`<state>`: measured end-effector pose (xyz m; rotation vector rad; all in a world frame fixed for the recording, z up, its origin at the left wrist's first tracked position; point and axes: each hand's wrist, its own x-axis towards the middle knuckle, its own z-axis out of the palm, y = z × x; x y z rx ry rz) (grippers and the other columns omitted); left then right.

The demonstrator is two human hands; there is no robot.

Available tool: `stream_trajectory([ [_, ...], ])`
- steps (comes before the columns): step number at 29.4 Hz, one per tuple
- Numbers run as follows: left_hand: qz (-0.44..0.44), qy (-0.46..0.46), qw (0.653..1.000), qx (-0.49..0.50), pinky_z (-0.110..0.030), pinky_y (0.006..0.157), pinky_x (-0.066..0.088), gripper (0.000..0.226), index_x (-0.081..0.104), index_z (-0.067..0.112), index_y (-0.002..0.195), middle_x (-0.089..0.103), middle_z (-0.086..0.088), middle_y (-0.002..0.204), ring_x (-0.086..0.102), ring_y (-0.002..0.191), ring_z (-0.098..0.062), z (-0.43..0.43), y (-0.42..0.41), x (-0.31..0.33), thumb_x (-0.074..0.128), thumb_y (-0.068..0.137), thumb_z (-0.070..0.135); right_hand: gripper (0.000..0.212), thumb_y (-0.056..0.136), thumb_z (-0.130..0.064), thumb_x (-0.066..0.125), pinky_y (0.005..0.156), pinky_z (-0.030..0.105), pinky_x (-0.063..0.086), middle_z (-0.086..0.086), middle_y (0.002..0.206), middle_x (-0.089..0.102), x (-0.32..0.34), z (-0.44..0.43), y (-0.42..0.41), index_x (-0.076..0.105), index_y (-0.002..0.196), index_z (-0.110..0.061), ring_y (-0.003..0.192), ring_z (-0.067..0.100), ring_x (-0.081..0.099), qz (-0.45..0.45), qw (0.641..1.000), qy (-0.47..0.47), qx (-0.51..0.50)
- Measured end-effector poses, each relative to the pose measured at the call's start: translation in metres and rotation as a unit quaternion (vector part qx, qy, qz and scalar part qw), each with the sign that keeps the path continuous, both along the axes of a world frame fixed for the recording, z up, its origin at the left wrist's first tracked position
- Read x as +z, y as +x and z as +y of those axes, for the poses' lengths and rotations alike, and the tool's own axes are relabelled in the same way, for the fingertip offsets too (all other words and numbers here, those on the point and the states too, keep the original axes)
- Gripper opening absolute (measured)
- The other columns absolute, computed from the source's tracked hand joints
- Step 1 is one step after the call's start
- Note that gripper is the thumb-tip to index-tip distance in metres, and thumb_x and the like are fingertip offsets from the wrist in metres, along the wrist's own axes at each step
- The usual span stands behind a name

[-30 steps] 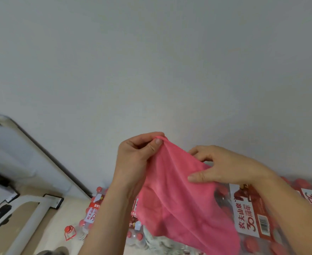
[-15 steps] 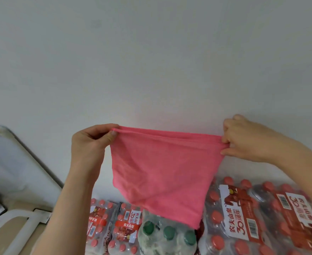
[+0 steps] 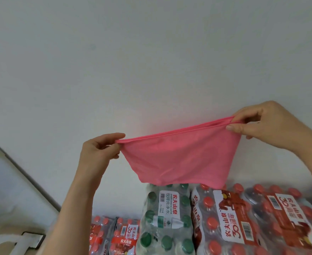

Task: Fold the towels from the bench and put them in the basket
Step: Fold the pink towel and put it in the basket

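I had the left hand (image 3: 100,151) pinching one top corner of the pink, doubled-over cloth towel (image 3: 179,159). The right hand (image 3: 261,126), held higher, pinched the other corner, and the towel hung stretched between them. Below the hands stood a shrink-wrapped pack of green-capped bottles (image 3: 166,218) and red-capped bottle packs (image 3: 243,221).

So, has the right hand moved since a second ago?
Yes. The right hand has gone up and right, away from the left hand, stretching the pink towel. It was just above the red-capped bottle pack; now it is well clear.
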<state>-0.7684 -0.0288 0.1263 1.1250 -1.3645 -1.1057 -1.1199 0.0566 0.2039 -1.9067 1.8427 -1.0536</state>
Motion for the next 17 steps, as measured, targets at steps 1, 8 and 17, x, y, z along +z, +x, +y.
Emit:
stream_trajectory([
  [1,0.01,0.014,1.0,-0.021,-0.023,0.064,0.049,0.022,0.078,0.021,0.086,0.069,-0.002,0.074,0.059,0.065,-0.012,0.001,0.0,0.002,0.071,0.074,0.004,0.008,0.07,-0.016,0.079,0.054,0.024,0.053,0.017,0.077,0.07,0.002,0.003,-0.001,0.074,0.067,-0.02,0.054,0.015,0.061,-0.049,0.999,-0.01,0.006],
  [8,-0.029,-0.022,0.998,-0.05,-0.017,0.054,0.046,0.006,0.077,0.015,0.084,0.068,0.001,0.064,0.053,0.058,-0.009,0.005,-0.011,0.004,0.073,0.079,0.013,0.041,0.05,-0.036,0.088,0.058,0.019,0.055,0.012,0.073,0.066,-0.004,0.01,-0.019,0.067,0.072,-0.008,0.064,0.016,0.061,-0.207,0.978,0.017,0.035],
  [17,-0.102,-0.064,0.992,-0.032,-0.011,0.057,0.046,0.023,0.075,0.027,0.078,0.073,0.008,0.074,0.063,0.065,-0.005,-0.011,-0.017,-0.006,0.073,0.081,0.005,0.014,0.067,0.007,0.08,0.061,0.02,0.055,0.013,0.068,0.069,-0.014,0.0,-0.017,0.069,0.07,-0.002,0.059,0.013,0.064,-0.083,0.992,0.084,-0.048],
])
